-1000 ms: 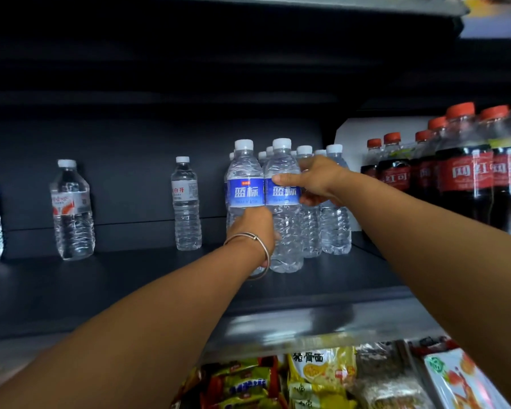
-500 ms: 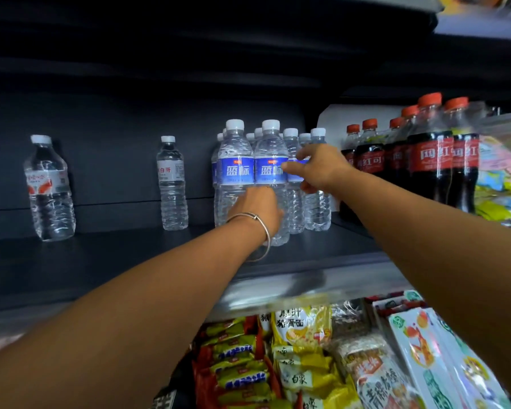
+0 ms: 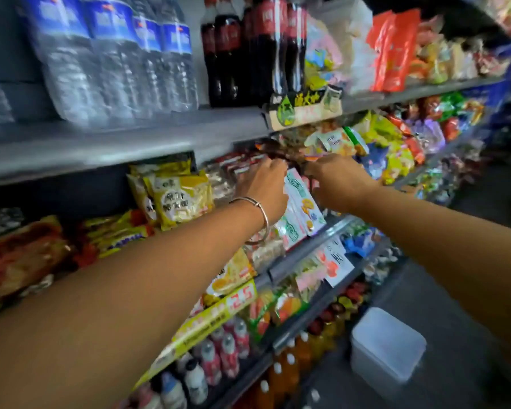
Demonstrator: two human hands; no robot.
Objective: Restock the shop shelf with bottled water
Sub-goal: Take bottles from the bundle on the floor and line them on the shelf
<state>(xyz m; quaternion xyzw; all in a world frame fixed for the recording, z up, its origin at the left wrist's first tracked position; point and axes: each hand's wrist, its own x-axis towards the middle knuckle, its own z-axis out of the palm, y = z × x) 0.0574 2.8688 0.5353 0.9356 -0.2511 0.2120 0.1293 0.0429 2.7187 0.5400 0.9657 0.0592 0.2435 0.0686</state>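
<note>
Two hands, left hand [image 3: 261,188] and right hand [image 3: 338,184], curl over snack packets [image 3: 300,206], grip unclear; blue-labelled clear plastic water bottles [image 3: 115,57] stand above-left.

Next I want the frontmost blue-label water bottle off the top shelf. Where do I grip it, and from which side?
Probably grip the blue-label water bottle round its ribbed body below the label, coming from the front over the shelf edge. Its neighbours stand tight on its right, its cap is out of frame, and both hands are now down at the snack packets.
</note>
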